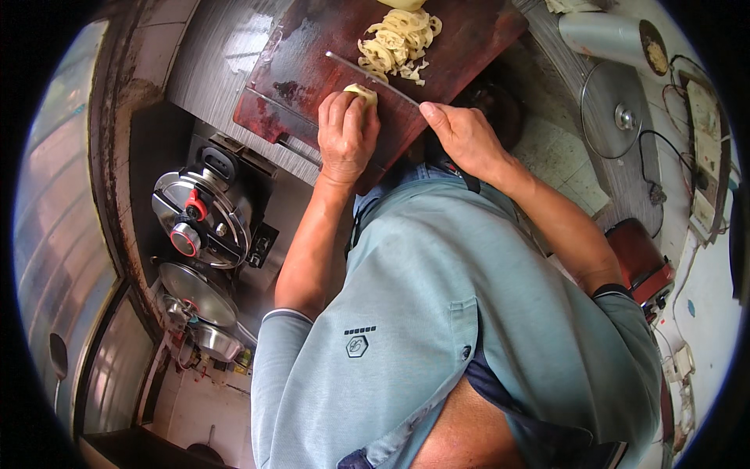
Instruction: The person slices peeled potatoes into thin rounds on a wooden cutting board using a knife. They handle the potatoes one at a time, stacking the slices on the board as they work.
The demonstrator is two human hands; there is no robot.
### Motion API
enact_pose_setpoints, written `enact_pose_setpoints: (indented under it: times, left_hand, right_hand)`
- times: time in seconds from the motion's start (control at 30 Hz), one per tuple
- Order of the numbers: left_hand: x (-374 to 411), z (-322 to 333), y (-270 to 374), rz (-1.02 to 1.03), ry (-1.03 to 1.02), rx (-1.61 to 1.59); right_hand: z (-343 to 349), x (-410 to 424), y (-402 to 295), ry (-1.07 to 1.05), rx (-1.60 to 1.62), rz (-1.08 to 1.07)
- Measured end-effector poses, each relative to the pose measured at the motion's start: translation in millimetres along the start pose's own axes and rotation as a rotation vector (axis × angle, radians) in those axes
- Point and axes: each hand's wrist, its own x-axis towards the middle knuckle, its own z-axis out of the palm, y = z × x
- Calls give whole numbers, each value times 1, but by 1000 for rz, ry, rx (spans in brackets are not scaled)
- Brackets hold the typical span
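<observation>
My left hand (347, 136) grips a piece of peeled lotus root (364, 92) against a dark red wooden cutting board (304, 82). In my right hand (467, 136) is a knife (375, 76), seen nearly edge-on, its thin blade reaching up and left just beyond the root piece. The handle is mostly hidden by my fingers. Past the blade lies a heap of sliced lotus root (398, 44), showing its holes. Another pale lotus root piece (403, 3) is cut off by the top edge of the picture.
To the left stands a pressure cooker (202, 220), with a glass-lidded pan (199, 293) and a metal pot (217, 343) behind it. On the right, a glass lid (612, 111) lies on the side counter near a metal cylinder (609, 41) and a dark red appliance (638, 261).
</observation>
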Motion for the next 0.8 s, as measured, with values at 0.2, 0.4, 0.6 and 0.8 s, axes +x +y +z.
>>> enact_pose_setpoints:
  times: [0.2,0.4,0.6,0.8]
  left_hand:
    - [-2,0,0,-12,-27,13]
    - [-3,-1,1,-29,-31,4]
    - [0,0,3,-15,-10,12]
    - [3,1,2,0,12,-4]
  right_hand:
    - [-1,-27,-16,-2,-86,-70]
    - [-13,-52,-6,13,-91,-86]
    - [-20,-46,-19,-94,-47,40]
    - [10,-6,-10,-30,-87,-39]
